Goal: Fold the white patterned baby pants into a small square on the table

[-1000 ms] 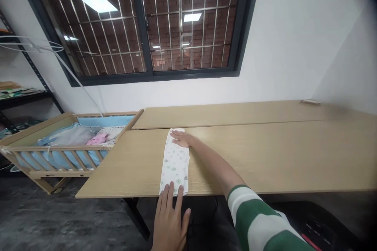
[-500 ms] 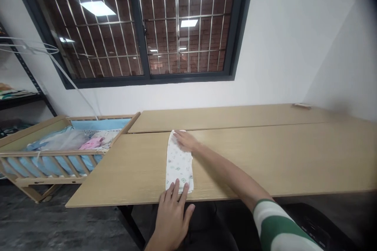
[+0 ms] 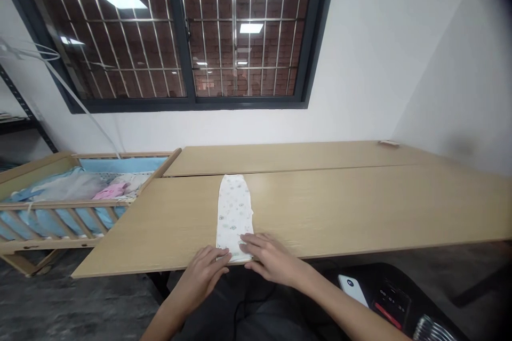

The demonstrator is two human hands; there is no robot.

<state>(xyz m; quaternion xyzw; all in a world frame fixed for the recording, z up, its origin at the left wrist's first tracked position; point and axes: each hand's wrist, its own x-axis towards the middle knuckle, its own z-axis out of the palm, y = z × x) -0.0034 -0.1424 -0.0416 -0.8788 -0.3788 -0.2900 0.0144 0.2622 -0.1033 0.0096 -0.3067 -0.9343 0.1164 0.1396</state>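
A white folded cloth (image 3: 234, 208) with small printed motifs lies lengthwise on the wooden table, its near end at the table's front edge. It looks like a baby garment, but its exact kind is not clear. My left hand (image 3: 203, 273) touches the near left corner, fingers close together and thumb apart below them. Over the near right corner, my right hand (image 3: 272, 258) rests with fingers stretched onto the fabric and its thumb by the table edge. Both hands look open.
The pale wooden table (image 3: 340, 208) has a seam along its back. A wooden crib (image 3: 92, 203) with blue lining and bedding adjoins its left end. A white phone (image 3: 352, 289) and a dark device with a timer display (image 3: 394, 298) lie on a black surface at lower right.
My right hand has come back from the cloth's far end to its near right corner. My left hand has shifted to the near left corner. The view has turned slightly right.
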